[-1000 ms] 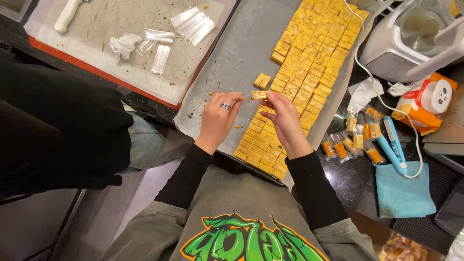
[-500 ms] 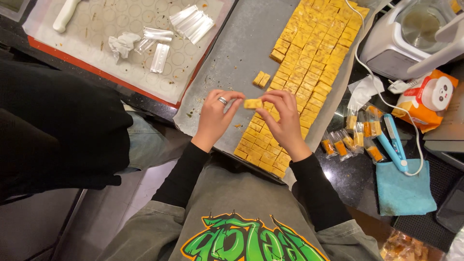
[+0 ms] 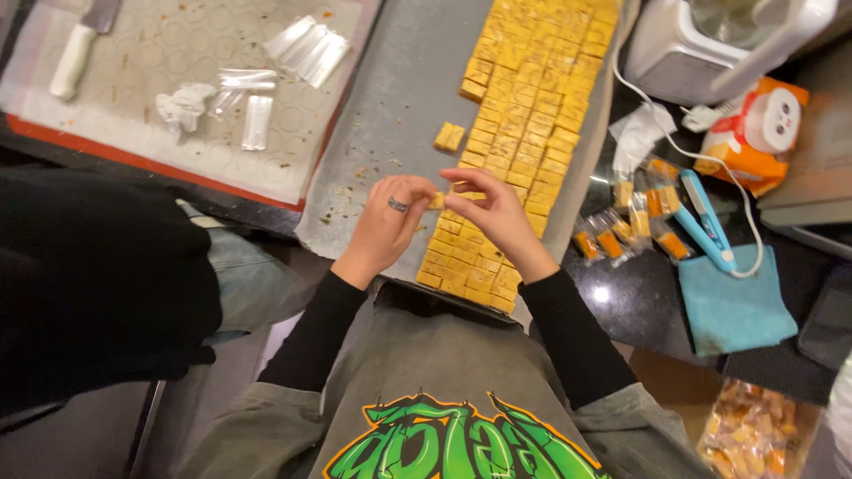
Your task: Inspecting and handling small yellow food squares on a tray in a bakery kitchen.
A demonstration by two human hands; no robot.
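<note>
Over the near end of a metal tray (image 3: 399, 115), my left hand (image 3: 386, 226) and my right hand (image 3: 493, 213) meet, fingertips pinched together on one small yellow candy square (image 3: 437, 200). My left hand wears a ring. Beneath and beyond the hands, a long block of cut yellow squares (image 3: 524, 98) covers the tray's right side. Two loose squares (image 3: 449, 137) lie on the bare tray just beyond my left hand.
A baking mat (image 3: 177, 133) at left carries clear wrappers (image 3: 306, 49), a crumpled wrapper and a white-handled knife (image 3: 73, 60). Right of the tray: wrapped candies (image 3: 626, 226), a blue sealer tool (image 3: 706, 222) on a blue cloth, a white appliance (image 3: 710, 40). A dark-sleeved person (image 3: 98, 284) sits left.
Both hands stayed together over the tray's near end, working the small yellow square between the fingertips; the camera view shifted slightly.
</note>
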